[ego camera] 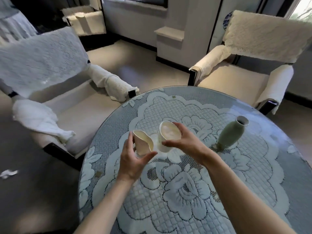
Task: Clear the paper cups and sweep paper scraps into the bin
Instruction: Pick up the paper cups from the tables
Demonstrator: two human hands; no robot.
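So: left grip curled round crumpled cup; right grip clasps intact cup alongside.

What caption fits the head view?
Left hand holds a squashed cup, right hand a round cup, beside a green vase.

Matt paper cups, lace tablecloth

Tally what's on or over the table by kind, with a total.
cups: 2
vase: 1
tan scraps: 2
Total: 5
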